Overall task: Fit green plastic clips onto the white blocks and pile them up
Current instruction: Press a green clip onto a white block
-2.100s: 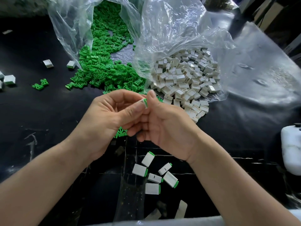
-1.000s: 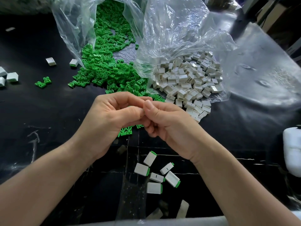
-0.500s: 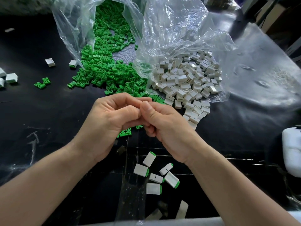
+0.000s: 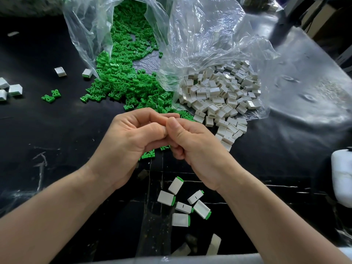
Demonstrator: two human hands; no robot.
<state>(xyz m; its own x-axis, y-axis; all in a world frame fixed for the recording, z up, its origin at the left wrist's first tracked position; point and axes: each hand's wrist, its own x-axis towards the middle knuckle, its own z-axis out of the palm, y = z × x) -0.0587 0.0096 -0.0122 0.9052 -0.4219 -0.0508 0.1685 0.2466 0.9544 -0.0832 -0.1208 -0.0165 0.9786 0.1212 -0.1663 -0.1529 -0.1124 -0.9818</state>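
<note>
My left hand (image 4: 129, 141) and my right hand (image 4: 196, 143) meet above the middle of the black table, fingers curled and thumbs pressed together. They pinch a small white block (image 4: 163, 128); only a sliver of it shows between the thumbs. A heap of green clips (image 4: 122, 79) spills from a clear bag behind my hands. To its right lies a heap of white blocks (image 4: 219, 94). Several white blocks with green clips fitted (image 4: 182, 202) lie loosely together near the front edge, below my wrists.
Two clear plastic bags (image 4: 209, 35) stand open at the back. A few loose green clips (image 4: 149, 154) lie under my hands. Stray white blocks (image 4: 11, 89) and a pair of clips (image 4: 51, 96) sit far left. A white container (image 4: 342, 178) stands at the right edge.
The block with its green clip showed between my fingertips two seconds ago. My hands have since dropped a little and closed over it, so the green end is hidden.
</note>
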